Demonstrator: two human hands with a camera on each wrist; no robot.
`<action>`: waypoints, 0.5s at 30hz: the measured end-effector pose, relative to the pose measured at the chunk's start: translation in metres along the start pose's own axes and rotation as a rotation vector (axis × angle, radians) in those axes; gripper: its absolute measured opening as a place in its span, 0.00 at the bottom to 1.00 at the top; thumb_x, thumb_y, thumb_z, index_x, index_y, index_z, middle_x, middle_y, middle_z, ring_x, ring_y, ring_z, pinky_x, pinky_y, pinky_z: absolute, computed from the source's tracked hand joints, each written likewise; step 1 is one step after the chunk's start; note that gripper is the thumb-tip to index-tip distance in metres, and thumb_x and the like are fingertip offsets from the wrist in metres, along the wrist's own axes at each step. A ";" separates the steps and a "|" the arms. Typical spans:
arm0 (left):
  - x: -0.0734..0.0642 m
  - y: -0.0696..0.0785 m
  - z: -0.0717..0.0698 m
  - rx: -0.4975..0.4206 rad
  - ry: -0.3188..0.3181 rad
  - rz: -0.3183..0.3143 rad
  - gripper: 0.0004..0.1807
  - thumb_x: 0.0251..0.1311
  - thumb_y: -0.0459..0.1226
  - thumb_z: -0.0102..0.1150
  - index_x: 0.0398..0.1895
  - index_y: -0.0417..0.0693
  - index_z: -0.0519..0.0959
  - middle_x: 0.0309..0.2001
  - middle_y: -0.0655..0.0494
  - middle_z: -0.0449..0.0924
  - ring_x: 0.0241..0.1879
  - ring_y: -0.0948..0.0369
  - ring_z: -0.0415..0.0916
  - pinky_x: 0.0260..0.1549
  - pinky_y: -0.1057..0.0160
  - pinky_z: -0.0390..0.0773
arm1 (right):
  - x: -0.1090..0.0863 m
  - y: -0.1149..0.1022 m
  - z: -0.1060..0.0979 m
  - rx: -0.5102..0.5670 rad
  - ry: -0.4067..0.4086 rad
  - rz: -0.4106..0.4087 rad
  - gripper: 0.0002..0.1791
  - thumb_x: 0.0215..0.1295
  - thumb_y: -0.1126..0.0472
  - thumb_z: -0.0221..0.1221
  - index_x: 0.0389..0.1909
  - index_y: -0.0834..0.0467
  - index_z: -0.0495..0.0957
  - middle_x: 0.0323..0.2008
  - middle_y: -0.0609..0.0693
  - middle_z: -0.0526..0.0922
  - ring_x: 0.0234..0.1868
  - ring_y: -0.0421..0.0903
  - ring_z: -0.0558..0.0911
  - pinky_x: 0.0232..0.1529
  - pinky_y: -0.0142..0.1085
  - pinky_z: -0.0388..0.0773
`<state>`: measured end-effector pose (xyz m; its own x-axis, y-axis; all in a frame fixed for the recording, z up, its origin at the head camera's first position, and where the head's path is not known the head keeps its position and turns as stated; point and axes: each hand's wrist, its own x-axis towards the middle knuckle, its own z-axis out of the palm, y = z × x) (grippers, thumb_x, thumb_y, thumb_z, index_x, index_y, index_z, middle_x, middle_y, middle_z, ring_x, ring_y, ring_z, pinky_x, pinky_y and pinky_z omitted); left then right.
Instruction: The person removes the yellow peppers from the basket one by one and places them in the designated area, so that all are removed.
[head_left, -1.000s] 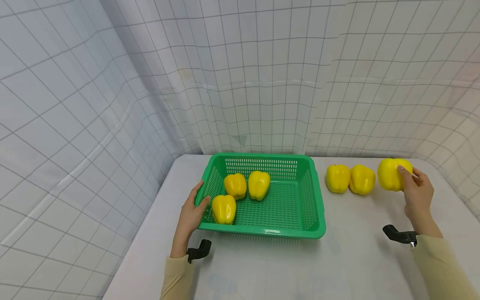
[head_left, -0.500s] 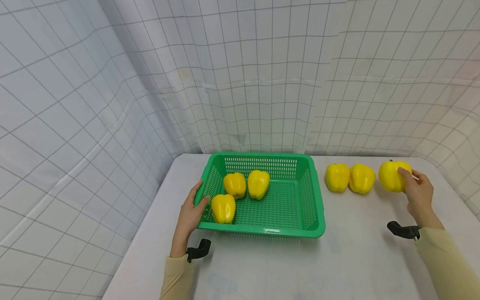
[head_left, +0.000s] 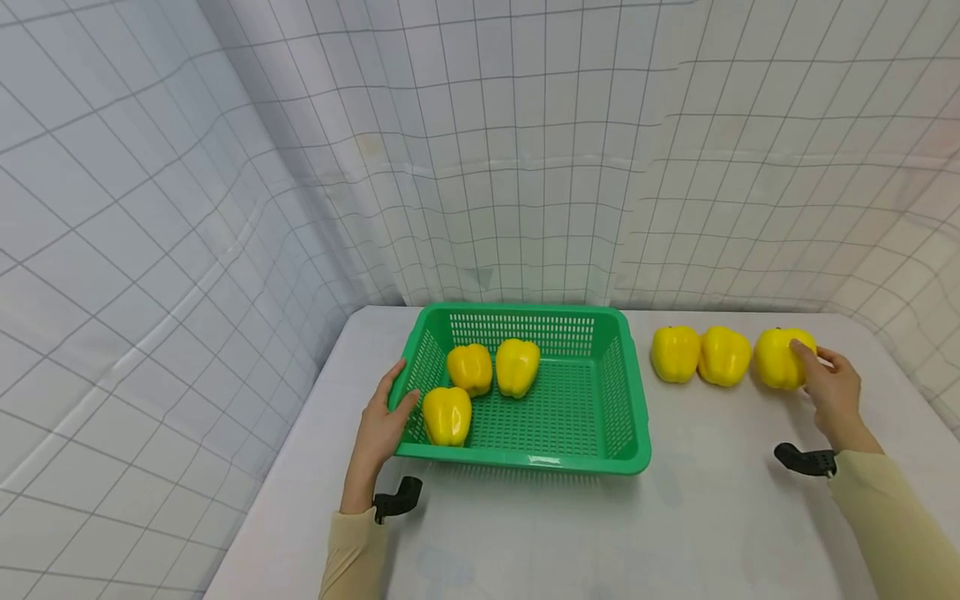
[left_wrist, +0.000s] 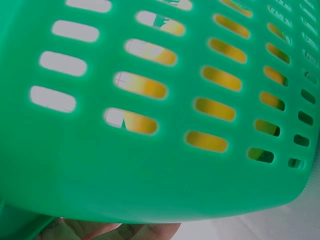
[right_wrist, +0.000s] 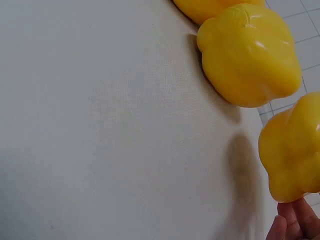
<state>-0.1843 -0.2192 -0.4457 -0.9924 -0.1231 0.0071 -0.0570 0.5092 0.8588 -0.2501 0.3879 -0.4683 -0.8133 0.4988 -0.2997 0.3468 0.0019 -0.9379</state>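
Taking in the whole layout is left to the head view: there, the rim of the green basket (head_left: 465,457) is gripped at its left side by the left hand (head_left: 381,429), with the thumb inside, and a yellow pepper (head_left: 776,358) is pinched by the right hand (head_left: 834,392) at the right of the tabletop (head_left: 697,467). Three peppers (head_left: 517,368) are contained in the basket, toward its left; two further peppers (head_left: 723,357) are set side by side between the basket and the held one. By the left wrist view only the basket's slotted wall is given up close, with yellow seen through many slots and fingers glimpsed past its lower edge. By the right wrist view a narrow gap is revealed between the held pepper and its neighbour, hard to make out from the head, and a dark shadow (right_wrist: 244,170) is cast just beside it. Whether the tabletop is touched by its base cannot be told.

The held pepper is seen as bright, glossy and blocky, topped by a small dark stem. From the wrist, a deeper yellow and rounded lobes are shown, and part of it is cut off at the edge.
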 end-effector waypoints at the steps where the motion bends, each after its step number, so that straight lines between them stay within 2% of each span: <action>1: 0.000 0.000 0.000 0.000 -0.002 0.001 0.32 0.69 0.49 0.49 0.74 0.61 0.54 0.68 0.42 0.59 0.51 0.46 0.69 0.42 0.47 0.69 | 0.001 0.000 0.000 -0.005 -0.004 0.001 0.56 0.52 0.35 0.62 0.74 0.59 0.49 0.43 0.44 0.64 0.34 0.38 0.66 0.26 0.23 0.70; 4: 0.000 0.001 0.000 -0.002 0.000 0.000 0.32 0.69 0.48 0.49 0.74 0.61 0.54 0.68 0.42 0.59 0.50 0.46 0.69 0.42 0.48 0.70 | 0.001 0.001 0.000 0.002 -0.018 0.029 0.58 0.51 0.34 0.63 0.74 0.59 0.47 0.49 0.50 0.63 0.34 0.38 0.66 0.26 0.24 0.71; 10: 0.000 0.001 0.001 -0.002 0.001 -0.008 0.32 0.69 0.46 0.49 0.74 0.61 0.54 0.67 0.42 0.60 0.49 0.46 0.70 0.41 0.49 0.70 | 0.003 0.006 0.001 0.038 -0.027 0.064 0.58 0.49 0.33 0.63 0.74 0.57 0.49 0.48 0.47 0.64 0.35 0.37 0.66 0.27 0.25 0.73; 12: 0.000 0.001 0.001 -0.004 0.000 -0.008 0.32 0.69 0.46 0.49 0.74 0.61 0.54 0.68 0.42 0.59 0.49 0.46 0.70 0.41 0.48 0.70 | 0.004 0.007 0.002 0.010 -0.038 0.058 0.58 0.50 0.32 0.62 0.74 0.58 0.48 0.55 0.52 0.63 0.34 0.36 0.67 0.28 0.25 0.73; 15: 0.000 0.001 0.001 -0.006 -0.002 -0.004 0.32 0.69 0.46 0.49 0.74 0.61 0.53 0.68 0.43 0.58 0.51 0.46 0.69 0.43 0.47 0.69 | 0.006 0.009 0.003 -0.045 -0.058 0.042 0.59 0.51 0.31 0.59 0.74 0.59 0.46 0.67 0.62 0.53 0.34 0.36 0.67 0.28 0.24 0.73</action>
<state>-0.1845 -0.2181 -0.4450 -0.9924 -0.1233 0.0020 -0.0608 0.5035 0.8618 -0.2530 0.3884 -0.4785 -0.8225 0.4485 -0.3498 0.4012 0.0216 -0.9157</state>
